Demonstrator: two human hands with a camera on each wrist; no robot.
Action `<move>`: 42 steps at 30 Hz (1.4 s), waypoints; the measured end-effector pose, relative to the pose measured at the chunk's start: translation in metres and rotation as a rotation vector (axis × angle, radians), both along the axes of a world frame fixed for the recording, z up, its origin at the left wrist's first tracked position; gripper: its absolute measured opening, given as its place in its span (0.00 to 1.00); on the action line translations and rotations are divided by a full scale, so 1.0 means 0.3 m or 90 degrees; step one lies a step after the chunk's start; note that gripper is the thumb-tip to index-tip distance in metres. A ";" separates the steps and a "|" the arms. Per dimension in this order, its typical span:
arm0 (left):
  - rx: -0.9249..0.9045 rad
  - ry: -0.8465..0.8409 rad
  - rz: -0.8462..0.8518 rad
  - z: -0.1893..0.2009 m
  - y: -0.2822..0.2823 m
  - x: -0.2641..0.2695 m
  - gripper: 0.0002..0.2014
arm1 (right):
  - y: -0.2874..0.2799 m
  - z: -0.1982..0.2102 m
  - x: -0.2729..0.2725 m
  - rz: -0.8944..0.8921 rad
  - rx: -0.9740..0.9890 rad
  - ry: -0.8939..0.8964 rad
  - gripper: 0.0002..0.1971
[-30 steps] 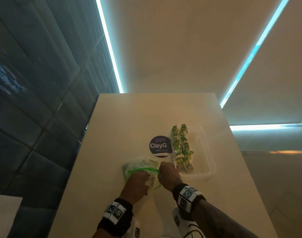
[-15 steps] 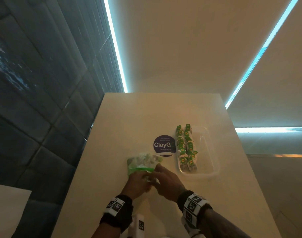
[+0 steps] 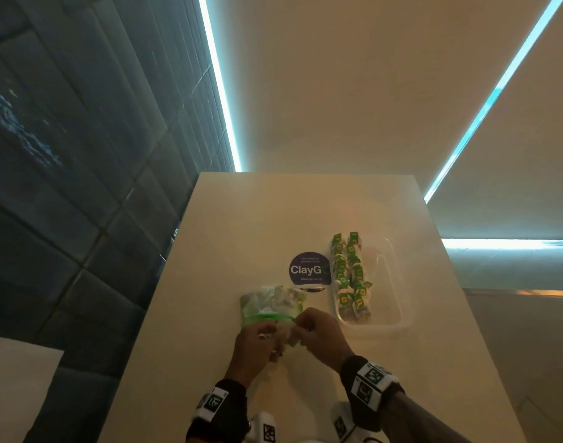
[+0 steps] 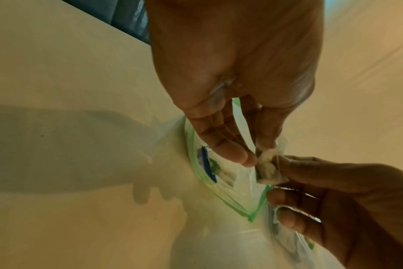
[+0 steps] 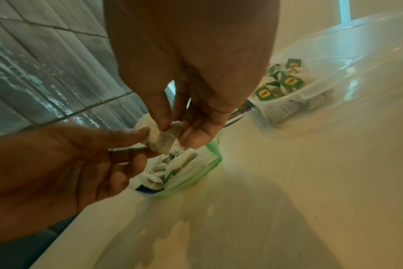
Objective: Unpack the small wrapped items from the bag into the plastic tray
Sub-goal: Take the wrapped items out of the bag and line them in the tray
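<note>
Clear plastic, green at its zip mouth, the bag is lying on the pale worktop left of the plastic tray. Both hands are meeting at the mouth: the left hand and the right hand are each pinching one white tea bag. Green-tagged tea bags are filling the tray's left side.
</note>
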State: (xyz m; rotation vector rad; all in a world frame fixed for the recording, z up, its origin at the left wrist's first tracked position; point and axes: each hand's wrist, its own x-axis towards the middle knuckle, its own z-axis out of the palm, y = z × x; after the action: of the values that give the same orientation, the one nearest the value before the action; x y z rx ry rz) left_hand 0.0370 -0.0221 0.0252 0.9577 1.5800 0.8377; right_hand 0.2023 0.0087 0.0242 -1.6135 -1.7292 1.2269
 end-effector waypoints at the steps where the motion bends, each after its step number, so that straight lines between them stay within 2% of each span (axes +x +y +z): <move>1: 0.009 0.011 0.009 0.002 0.001 0.003 0.02 | -0.001 -0.005 -0.002 -0.016 0.042 -0.029 0.04; 4: 0.053 0.061 0.038 0.006 0.001 0.014 0.03 | -0.010 0.004 -0.014 -0.016 0.099 -0.046 0.04; 7: 0.098 0.101 0.024 0.015 -0.002 0.026 0.02 | -0.026 0.025 -0.033 0.016 0.075 -0.005 0.07; 12: 0.114 0.112 -0.051 0.027 -0.010 0.044 0.07 | -0.027 0.014 -0.032 -0.027 0.009 0.056 0.11; 15: 0.117 0.139 -0.121 0.026 -0.019 0.047 0.11 | -0.025 0.014 -0.023 -0.024 -0.006 0.067 0.07; 18: 0.086 0.140 -0.074 0.026 -0.016 0.038 0.14 | -0.017 0.009 -0.007 -0.046 -0.022 0.093 0.04; 21: 0.087 0.231 -0.027 0.015 -0.011 0.020 0.10 | -0.005 0.006 0.022 -0.080 -0.018 0.078 0.08; 23: 0.116 0.303 -0.047 -0.002 -0.005 0.006 0.07 | 0.001 0.011 0.039 -0.094 -0.017 0.083 0.07; 25: 0.129 0.364 -0.097 -0.025 0.004 0.002 0.08 | 0.004 0.020 0.053 -0.102 -0.010 0.090 0.07; 28: 0.083 0.453 -0.163 -0.043 0.016 0.025 0.11 | 0.008 0.029 0.063 -0.114 -0.009 0.098 0.06; 33: -0.033 0.528 -0.210 -0.058 0.030 0.042 0.13 | 0.005 0.031 0.081 -0.121 -0.011 0.096 0.05; 38: -0.006 0.544 -0.193 -0.055 0.038 0.051 0.16 | -0.005 0.054 0.090 -0.089 -0.027 0.129 0.05; 42: 0.031 0.506 -0.161 -0.032 0.032 0.048 0.11 | -0.003 0.051 0.091 -0.090 -0.057 0.162 0.06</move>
State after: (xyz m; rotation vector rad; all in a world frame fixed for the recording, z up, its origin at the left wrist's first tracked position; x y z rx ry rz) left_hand 0.0515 -0.0125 0.0154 1.6115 2.0329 0.3156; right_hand 0.2297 0.0077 0.0395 -1.5249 -1.3992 1.3887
